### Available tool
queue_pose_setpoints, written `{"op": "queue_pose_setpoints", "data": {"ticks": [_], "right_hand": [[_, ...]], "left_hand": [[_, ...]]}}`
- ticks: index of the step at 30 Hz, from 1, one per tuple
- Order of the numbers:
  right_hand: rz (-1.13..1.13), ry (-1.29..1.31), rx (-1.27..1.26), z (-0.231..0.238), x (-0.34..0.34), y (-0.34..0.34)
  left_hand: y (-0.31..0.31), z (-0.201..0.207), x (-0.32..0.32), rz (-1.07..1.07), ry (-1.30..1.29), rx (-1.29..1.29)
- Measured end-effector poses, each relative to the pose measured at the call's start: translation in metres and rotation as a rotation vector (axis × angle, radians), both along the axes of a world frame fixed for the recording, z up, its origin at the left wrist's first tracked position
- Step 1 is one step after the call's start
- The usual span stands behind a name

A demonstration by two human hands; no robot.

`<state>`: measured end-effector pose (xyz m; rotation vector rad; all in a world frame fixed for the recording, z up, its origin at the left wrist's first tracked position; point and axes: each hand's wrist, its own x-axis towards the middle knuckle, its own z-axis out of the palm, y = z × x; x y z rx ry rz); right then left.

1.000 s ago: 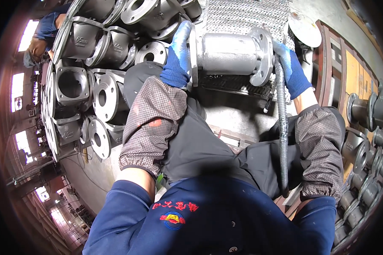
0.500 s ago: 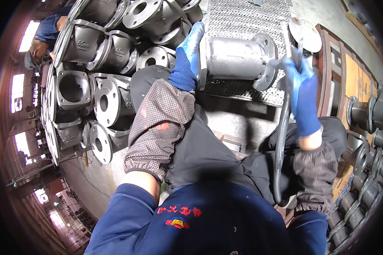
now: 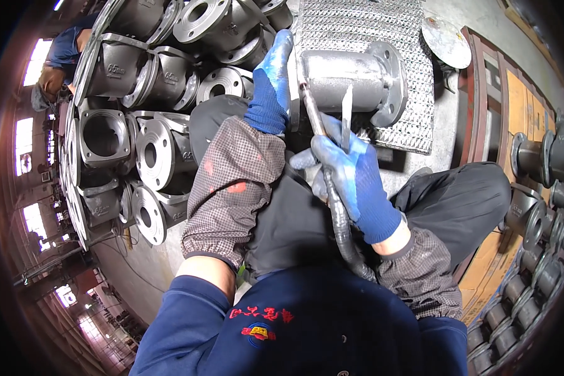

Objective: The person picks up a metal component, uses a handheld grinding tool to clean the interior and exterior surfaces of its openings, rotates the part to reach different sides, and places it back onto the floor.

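Note:
A grey cast valve body (image 3: 351, 78) with round flanges lies on its side on a metal mesh mat (image 3: 363, 25). My left hand (image 3: 271, 88), in a blue glove, grips the body's left flange. Just below the casting, my right hand (image 3: 351, 175), also in a blue glove, is closed around a slim tool on a black ribbed hose (image 3: 343, 235). The tool's front end reaches up to the left end of the casting, and a thin metal blade (image 3: 346, 116) sticks up from the fist. My knees, in dark trousers, lie under both forearms.
A pile of similar flanged castings (image 3: 138, 131) fills the left side, close to my left arm. A round metal disc (image 3: 446, 41) lies past the mat. Dark pipe parts (image 3: 539, 163) stand on a wooden rack on the right. Another person (image 3: 59, 56) crouches at far upper left.
My right hand has left the casting's right flange, come down and left, and now holds the hose tool against the casting's left end. My left hand stays on the left flange.

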<state>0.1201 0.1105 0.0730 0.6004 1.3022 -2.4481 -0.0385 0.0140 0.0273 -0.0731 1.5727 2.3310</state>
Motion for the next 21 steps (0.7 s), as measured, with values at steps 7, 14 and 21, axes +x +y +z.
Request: {"op": "queue_pose_setpoints", "data": {"ticks": [7, 14, 21], "right_hand": [[0.005, -0.011, -0.070, -0.002, -0.006, 0.007], [0.035, 0.062, -0.011, -0.009, -0.010, 0.012], [0.073, -0.001, -0.066, 0.004, -0.009, 0.013]], "left_hand": [[-0.003, -0.010, -0.003, -0.006, 0.054, -0.082], [-0.006, -0.012, -0.005, -0.008, 0.048, -0.061], [-0.002, 0.000, -0.001, 0.019, -0.063, 0.002]]}}
